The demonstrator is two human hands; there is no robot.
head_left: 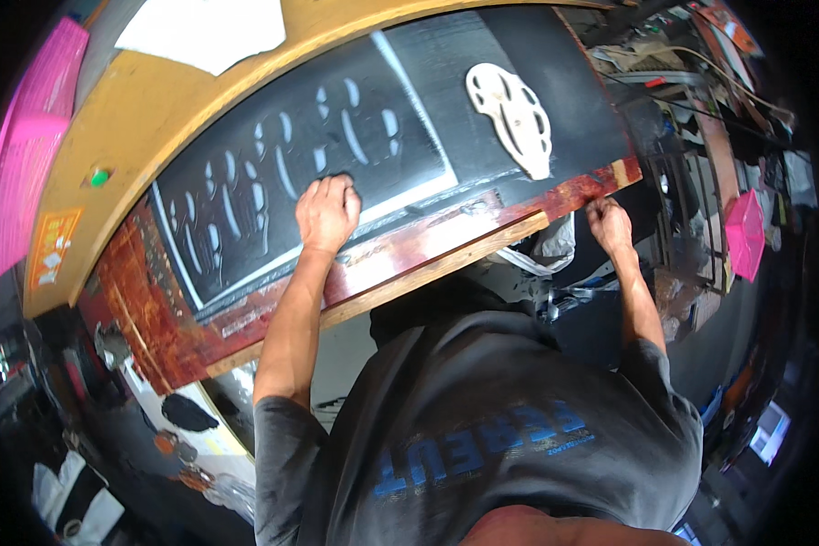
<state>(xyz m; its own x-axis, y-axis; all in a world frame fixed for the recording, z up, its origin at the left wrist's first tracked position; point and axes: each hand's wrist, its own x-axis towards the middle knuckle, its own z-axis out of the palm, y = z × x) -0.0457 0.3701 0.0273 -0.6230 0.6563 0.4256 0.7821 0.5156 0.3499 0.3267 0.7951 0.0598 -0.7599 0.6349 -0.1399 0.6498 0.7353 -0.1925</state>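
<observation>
A black sheet (246,173) lies on the worktable, framed by a pale border line and covered with rows of whitish curved marks. At the near side of the marked area my left hand (328,214) rests on it, fingers curled under; whatever is in them is hidden. To the right of that area lies a cream, sole-shaped template (511,118) with several cut-out slots. My right hand (609,224) is closed just off the table's near right edge, apart from the template. Its fingers hide anything they hold.
The worktable has a worn red-brown edge (428,241) with a wooden strip. Beyond it runs a yellow board (109,150) bearing a white sheet (205,32) and a green button (100,177). Pink baskets (41,136) stand far left. A metal rack and a pink container (744,235) are at right.
</observation>
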